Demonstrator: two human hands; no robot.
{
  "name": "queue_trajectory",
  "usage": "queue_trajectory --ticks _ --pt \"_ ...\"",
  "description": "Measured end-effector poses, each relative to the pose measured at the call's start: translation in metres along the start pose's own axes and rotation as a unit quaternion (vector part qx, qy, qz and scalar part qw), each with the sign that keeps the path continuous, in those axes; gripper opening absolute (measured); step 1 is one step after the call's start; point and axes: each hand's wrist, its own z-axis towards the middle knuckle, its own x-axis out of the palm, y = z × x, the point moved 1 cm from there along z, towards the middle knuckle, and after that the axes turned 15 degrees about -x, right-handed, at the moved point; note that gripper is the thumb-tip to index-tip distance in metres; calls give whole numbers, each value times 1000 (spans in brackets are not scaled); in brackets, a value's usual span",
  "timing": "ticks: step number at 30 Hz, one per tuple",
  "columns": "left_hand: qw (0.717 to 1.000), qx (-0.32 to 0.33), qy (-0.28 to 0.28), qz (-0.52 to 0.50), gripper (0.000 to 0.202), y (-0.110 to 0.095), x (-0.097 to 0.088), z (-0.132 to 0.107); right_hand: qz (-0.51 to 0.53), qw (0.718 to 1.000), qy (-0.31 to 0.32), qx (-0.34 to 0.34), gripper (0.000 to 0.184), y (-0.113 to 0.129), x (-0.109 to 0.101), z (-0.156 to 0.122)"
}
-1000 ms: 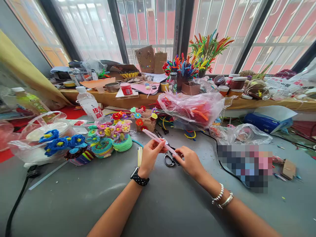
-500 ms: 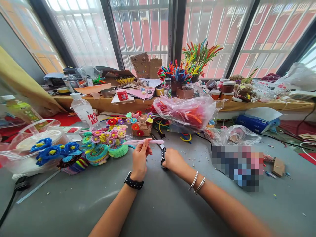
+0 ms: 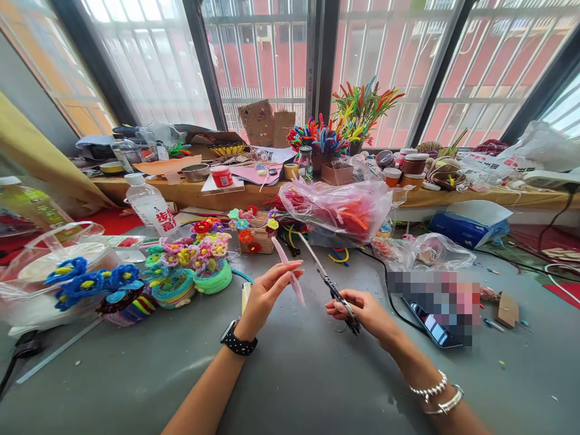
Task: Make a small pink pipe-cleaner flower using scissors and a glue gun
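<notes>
Between the fingertips of my left hand is a pale pink pipe cleaner, folded into a narrow bundle and tilted. My right hand grips a pair of scissors by the handles, blades pointing up and to the left. The blades look closed together and stay apart from the pink bundle. Just beyond my left hand stands a small basket with colourful flowers. To its left are little pots of fuzzy flowers, one with a green wrapped base.
Blue flowers in a striped pot stand at the left beside a plastic bag. A clear bag of red and orange pipe cleaners lies behind my hands. A phone and a blue tissue pack are on the right.
My right hand has lifted the scissors off the table and drawn them right and toward me. The pink bundle has turned from level to steeply slanted in my left hand.
</notes>
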Motion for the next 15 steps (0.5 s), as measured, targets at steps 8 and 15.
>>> queue_trajectory --ticks 8,15 --pt "983 18 -175 57 41 9 2 1 220 969 63 -89 48 3 -7 -22" --pt "962 30 -249 109 18 8 -1 -1 269 952 106 -103 47 -1 15 -30"
